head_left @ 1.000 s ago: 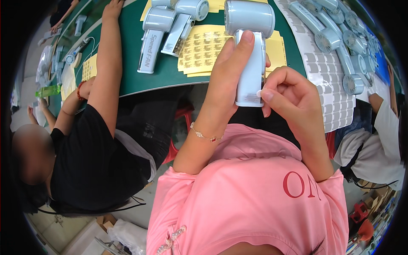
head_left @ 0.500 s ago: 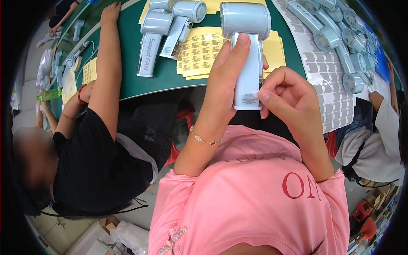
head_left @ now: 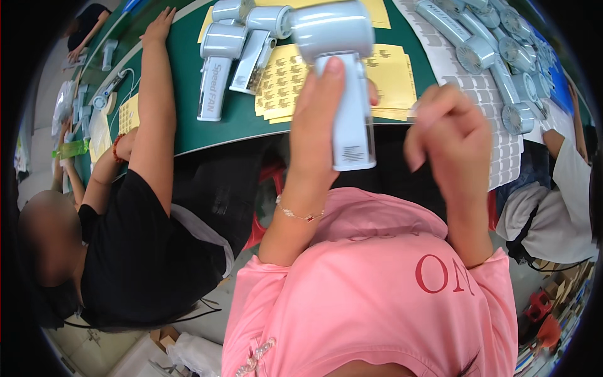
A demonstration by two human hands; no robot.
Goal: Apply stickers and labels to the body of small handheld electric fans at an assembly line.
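Observation:
My left hand (head_left: 320, 103) is wrapped round the handle of a light blue handheld fan (head_left: 333, 31), its thumb lying along the front. The fan stands upright before me, its barrel-shaped head at the top. Small dark print shows near the foot of the handle. My right hand (head_left: 449, 132) is raised to the right of the fan, apart from it. Motion blurs its bent fingers, so whether they hold anything cannot be made out. Behind the fan lie yellow sheets of small printed labels (head_left: 392, 78) on the green table (head_left: 188, 119).
Several similar fans (head_left: 223, 41) lie at the back left. More fans (head_left: 477, 53) are piled at the right beside a white sheet with grey patches (head_left: 496, 151). To my left, a co-worker's arm (head_left: 157, 107) stretches over the table; another person's sleeve (head_left: 568, 207) shows at the right.
My right hand has come away from the handle's lower edge, where it pinched a small whitish piece, and moved right. My left hand has shifted slightly left with the fan.

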